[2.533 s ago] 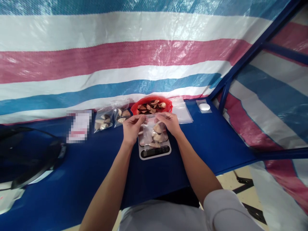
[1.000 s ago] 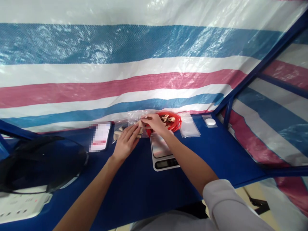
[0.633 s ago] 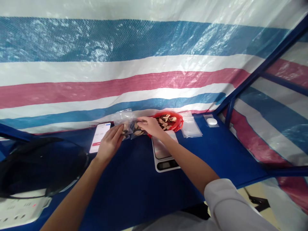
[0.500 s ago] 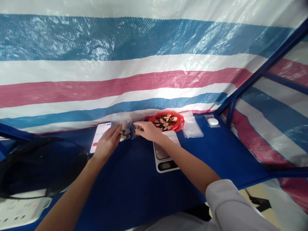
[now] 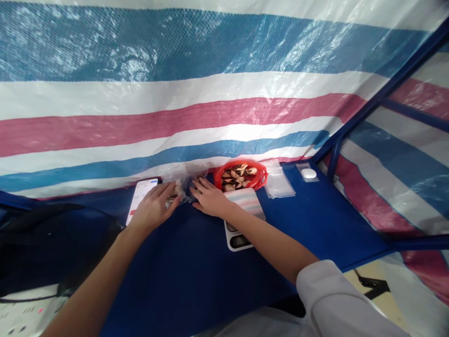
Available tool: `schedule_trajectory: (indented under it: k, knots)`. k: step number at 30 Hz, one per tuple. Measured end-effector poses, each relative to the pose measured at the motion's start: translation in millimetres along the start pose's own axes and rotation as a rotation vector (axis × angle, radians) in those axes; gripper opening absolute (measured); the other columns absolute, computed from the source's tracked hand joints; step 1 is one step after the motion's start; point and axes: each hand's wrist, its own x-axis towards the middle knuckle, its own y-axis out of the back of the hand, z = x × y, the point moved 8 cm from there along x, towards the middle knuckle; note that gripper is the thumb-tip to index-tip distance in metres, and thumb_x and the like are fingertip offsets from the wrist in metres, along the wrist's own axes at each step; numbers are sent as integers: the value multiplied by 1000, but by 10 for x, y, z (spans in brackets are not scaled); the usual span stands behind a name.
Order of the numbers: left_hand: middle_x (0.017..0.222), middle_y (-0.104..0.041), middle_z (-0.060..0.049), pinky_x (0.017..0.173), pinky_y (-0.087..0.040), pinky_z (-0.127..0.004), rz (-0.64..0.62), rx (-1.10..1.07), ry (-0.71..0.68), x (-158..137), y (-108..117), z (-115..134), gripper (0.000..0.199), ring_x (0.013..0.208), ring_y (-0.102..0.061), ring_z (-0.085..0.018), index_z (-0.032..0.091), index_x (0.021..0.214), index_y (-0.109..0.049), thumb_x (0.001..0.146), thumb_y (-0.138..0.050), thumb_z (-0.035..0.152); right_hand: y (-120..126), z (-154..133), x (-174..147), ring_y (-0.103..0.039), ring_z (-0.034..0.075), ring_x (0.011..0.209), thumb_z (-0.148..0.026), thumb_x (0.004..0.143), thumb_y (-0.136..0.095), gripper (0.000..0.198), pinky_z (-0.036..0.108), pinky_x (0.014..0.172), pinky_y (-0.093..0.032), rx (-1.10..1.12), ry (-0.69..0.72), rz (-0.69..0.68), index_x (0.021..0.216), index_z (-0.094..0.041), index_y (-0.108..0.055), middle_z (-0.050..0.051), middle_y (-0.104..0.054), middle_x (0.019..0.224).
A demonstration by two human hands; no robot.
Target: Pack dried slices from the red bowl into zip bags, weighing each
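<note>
My left hand (image 5: 150,208) lies over the left edge of a clear plastic bag (image 5: 180,187) holding pale and brown dried slices. Its fingers are stretched out, with the thumb apart along the bag's near side. Flat on a second clear bag (image 5: 194,181), just to the right, rests my right hand (image 5: 211,199), fingers spread; it hides most of that bag and its contents. A phone (image 5: 142,194) with a lit screen is beside my left hand. Under my right forearm stands a white kitchen scale (image 5: 250,199), partly covered.
Behind the scale sits a red plastic bag (image 5: 260,181), open, full of dark-edged dried slices (image 5: 238,178). Flat clear bags (image 5: 279,182) and a white rounded object (image 5: 308,173) lie farther right. A black bag-like object (image 5: 45,248) and a power strip (image 5: 26,316) are at left.
My right hand has lowered and flattened onto the right bag, its fingers spreading. My left hand has shifted slightly left and its thumb now shows apart. The view has shifted slightly.
</note>
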Motion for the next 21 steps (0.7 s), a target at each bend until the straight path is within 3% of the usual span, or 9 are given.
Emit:
schedule_trajectory:
  k: [5, 10, 21]
  knots:
    - [143, -57, -19, 111, -42, -59, -14, 9, 45, 112, -183, 74, 49, 134, -51, -38, 16, 141, -54, 100, -44, 41, 3, -2, -13, -33, 36, 149, -32, 97, -57, 56, 48, 122, -29, -3, -1, -9, 144, -3, -50, 23, -44, 155]
    - [144, -57, -16, 111, -44, -54, -16, 3, 56, 107, -353, 84, 48, 136, -50, -35, 19, 144, -52, 100, -43, 38, -9, 8, -32, -31, 36, 150, -35, 97, -56, 59, 49, 123, -27, 9, -26, -14, 146, -3, -48, 24, -43, 156]
    - [141, -59, -17, 110, -43, -55, -10, 29, 34, 163, -346, 71, 48, 131, -54, -37, 19, 141, -56, 99, -45, 41, 62, -1, -46, -36, 36, 147, -34, 97, -55, 55, 49, 121, -31, -51, -63, 32, 144, -5, -51, 22, -43, 156]
